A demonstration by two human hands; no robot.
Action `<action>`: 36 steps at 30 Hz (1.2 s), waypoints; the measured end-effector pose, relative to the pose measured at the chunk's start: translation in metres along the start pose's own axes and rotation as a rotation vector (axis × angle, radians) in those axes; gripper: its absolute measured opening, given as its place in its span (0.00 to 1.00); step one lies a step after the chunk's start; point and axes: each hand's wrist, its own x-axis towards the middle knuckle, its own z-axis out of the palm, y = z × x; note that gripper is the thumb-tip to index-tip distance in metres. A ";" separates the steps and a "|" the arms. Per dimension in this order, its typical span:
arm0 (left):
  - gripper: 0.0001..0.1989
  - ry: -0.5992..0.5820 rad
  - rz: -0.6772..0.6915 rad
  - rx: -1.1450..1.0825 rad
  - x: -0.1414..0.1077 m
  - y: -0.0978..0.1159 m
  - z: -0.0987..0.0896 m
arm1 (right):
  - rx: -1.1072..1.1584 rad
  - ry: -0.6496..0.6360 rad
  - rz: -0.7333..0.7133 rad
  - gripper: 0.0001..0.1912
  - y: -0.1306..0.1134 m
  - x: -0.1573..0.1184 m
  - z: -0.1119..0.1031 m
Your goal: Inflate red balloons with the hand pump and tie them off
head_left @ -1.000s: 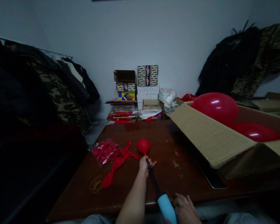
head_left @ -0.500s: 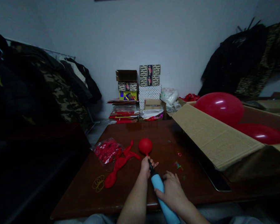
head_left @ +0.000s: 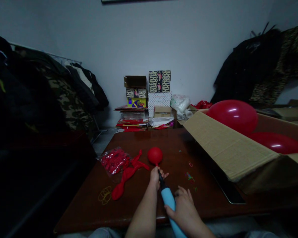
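A small, partly inflated red balloon (head_left: 155, 156) sits on the black nozzle of a light blue hand pump (head_left: 169, 199). My left hand (head_left: 156, 176) is closed round the balloon's neck and the nozzle, some fingers sticking out to the right. My right hand (head_left: 185, 206) rests against the right side of the blue pump body, thumb across it and fingers spread. Left of the hands lie limp red balloons (head_left: 126, 177), a clear bag of red balloons (head_left: 115, 161) and yellow rubber bands (head_left: 105, 195).
An open cardboard box (head_left: 228, 148) holding large red balloons (head_left: 233, 115) stands on the right, with a dark phone (head_left: 229, 190) beside it. Small coloured bands (head_left: 189, 177) lie on the brown table (head_left: 99, 215). Stacked boxes (head_left: 160, 99) are behind.
My right hand and the pump body have shifted slightly downward. The balloon looks about the same size, and my left hand keeps its hold.
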 end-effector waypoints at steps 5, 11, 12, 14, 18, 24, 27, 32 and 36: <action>0.08 0.013 -0.011 -0.020 -0.002 0.002 0.003 | -0.013 -0.165 -0.034 0.22 0.034 -0.037 0.007; 0.09 0.026 -0.028 -0.057 -0.006 0.006 0.005 | 0.033 -0.322 -0.027 0.16 0.056 -0.052 0.014; 0.09 0.028 -0.030 -0.065 -0.006 0.007 0.005 | 0.037 -0.326 -0.032 0.16 0.054 -0.051 0.012; 0.09 0.030 -0.033 -0.081 -0.007 0.007 0.005 | 0.050 -0.307 -0.042 0.19 0.045 -0.047 0.007; 0.09 0.018 -0.033 -0.079 -0.006 0.006 0.003 | 0.041 -0.213 -0.022 0.27 0.027 -0.031 -0.003; 0.08 -0.024 -0.009 -0.065 -0.001 0.003 -0.002 | -0.014 -0.061 -0.032 0.27 0.001 0.015 -0.004; 0.09 -0.035 -0.021 -0.043 0.003 0.002 -0.003 | -0.041 -0.008 -0.025 0.26 -0.005 0.030 0.002; 0.10 -0.043 0.003 -0.038 0.004 0.000 -0.004 | -0.045 0.010 -0.017 0.23 -0.005 0.024 0.008; 0.11 -0.043 0.040 -0.038 0.000 -0.001 -0.002 | -0.035 -0.016 -0.010 0.23 -0.001 0.002 0.003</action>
